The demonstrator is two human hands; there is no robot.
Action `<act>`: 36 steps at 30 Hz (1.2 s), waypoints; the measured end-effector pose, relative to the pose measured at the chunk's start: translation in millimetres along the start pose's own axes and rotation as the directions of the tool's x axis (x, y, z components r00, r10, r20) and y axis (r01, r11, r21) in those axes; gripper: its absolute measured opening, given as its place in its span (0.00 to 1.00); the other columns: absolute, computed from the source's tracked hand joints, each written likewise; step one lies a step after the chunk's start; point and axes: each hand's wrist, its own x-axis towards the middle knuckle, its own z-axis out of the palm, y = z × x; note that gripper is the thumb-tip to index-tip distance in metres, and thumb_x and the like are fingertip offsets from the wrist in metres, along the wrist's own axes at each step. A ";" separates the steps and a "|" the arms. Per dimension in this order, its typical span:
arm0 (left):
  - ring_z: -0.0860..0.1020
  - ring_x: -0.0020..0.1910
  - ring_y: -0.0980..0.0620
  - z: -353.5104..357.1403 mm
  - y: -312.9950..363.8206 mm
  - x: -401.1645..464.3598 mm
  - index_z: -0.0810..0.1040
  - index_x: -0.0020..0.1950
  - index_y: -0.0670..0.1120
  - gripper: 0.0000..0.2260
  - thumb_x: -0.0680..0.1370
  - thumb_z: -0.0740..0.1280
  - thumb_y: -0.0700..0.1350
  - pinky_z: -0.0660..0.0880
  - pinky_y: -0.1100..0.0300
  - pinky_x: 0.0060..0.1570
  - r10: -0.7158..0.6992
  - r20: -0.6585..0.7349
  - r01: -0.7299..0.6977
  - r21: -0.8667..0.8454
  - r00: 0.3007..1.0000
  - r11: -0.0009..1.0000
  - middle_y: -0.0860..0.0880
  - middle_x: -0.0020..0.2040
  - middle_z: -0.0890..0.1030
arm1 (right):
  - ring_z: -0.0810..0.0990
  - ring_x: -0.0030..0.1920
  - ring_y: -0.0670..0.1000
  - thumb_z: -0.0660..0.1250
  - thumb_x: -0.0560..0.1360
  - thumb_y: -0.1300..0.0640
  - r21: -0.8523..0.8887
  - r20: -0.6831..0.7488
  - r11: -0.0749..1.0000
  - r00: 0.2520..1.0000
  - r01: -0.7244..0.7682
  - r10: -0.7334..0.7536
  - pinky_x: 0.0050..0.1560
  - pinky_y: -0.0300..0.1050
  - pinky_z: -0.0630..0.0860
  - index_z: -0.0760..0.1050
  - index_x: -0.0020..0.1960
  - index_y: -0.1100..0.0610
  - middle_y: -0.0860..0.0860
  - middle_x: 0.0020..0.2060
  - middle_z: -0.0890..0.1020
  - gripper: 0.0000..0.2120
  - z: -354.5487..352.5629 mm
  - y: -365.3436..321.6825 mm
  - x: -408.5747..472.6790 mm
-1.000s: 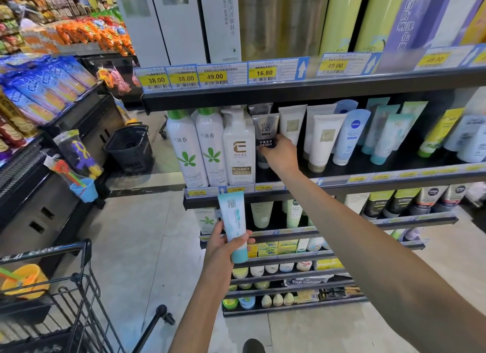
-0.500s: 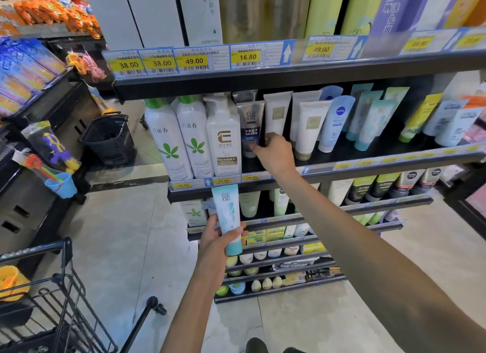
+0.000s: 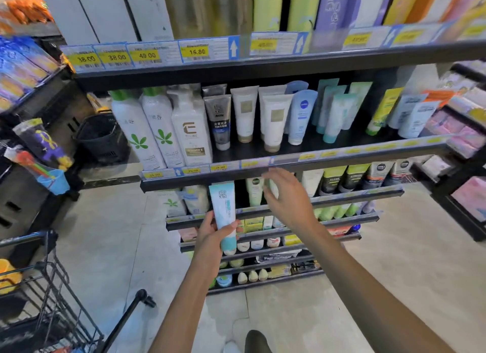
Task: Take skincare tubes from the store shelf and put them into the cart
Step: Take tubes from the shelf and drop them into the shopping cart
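Your left hand (image 3: 210, 234) grasps a white and teal tube (image 3: 224, 216) by its lower end, fingers and thumb wrapped round it. The tube stands nearly upright, cap end down, in open air in front of the lower shelves and just below the front rail of the middle shelf (image 3: 342, 163).

Your right hand (image 3: 286, 195) is released, fingers spread and slightly bent, holding nothing. It sits just below that same front rail, in front of the pale green tubes (image 3: 253, 193) on the shelf beneath. Motion blur softens the fingertips, so you cannot tell whether they touch a tube there.

On the middle shelf, a grey men's tube (image 3: 219, 121) stands upright beside the white pump bottle (image 3: 190, 132). To its right stand two white tubes (image 3: 273, 118), then a blue tube (image 3: 301, 116). Bare shelf surface lies in front of these tubes, back from the rail edge.

The cart (image 3: 47, 295) occupies the lower left corner, well apart from both hands. Its wire rim is near your left side, and an orange item (image 3: 8, 275) lies inside it. Open tiled floor (image 3: 113, 234) lies between the cart and the shelf unit. A black basket (image 3: 101, 140) rests on the floor to the left of the shelf end.
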 end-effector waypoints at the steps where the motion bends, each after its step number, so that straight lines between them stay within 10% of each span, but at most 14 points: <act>1: 0.85 0.50 0.46 6.4 -4.9 -4.0 0.75 0.68 0.50 0.23 0.76 0.71 0.32 0.81 0.55 0.45 0.000 -0.007 0.000 0.003 1.000 1.000 0.42 0.63 0.83 | 0.70 0.73 0.50 0.64 0.83 0.52 -0.017 0.019 1.000 1.000 -0.011 0.011 0.72 0.46 0.67 0.76 0.71 0.54 0.50 0.71 0.75 0.17 -5.4 10.5 -11.2; 25: 0.82 0.61 0.43 225.6 -82.6 -58.8 0.77 0.66 0.53 0.22 0.76 0.73 0.34 0.77 0.36 0.62 0.045 0.074 -0.056 0.155 0.996 0.986 0.52 0.61 0.84 | 0.74 0.69 0.54 0.65 0.83 0.51 -0.007 -0.069 0.989 0.987 -0.145 0.144 0.64 0.50 0.74 0.74 0.71 0.54 0.51 0.69 0.76 0.18 -168.8 207.1 -101.0; 36: 0.82 0.61 0.53 305.4 -36.3 38.7 0.77 0.66 0.51 0.21 0.76 0.73 0.35 0.79 0.52 0.60 0.192 0.111 -0.208 0.163 0.975 0.964 0.53 0.61 0.84 | 0.74 0.67 0.54 0.64 0.83 0.51 -0.148 -0.114 0.988 0.993 -0.051 0.035 0.63 0.49 0.73 0.75 0.70 0.56 0.52 0.65 0.77 0.18 -204.3 257.5 11.9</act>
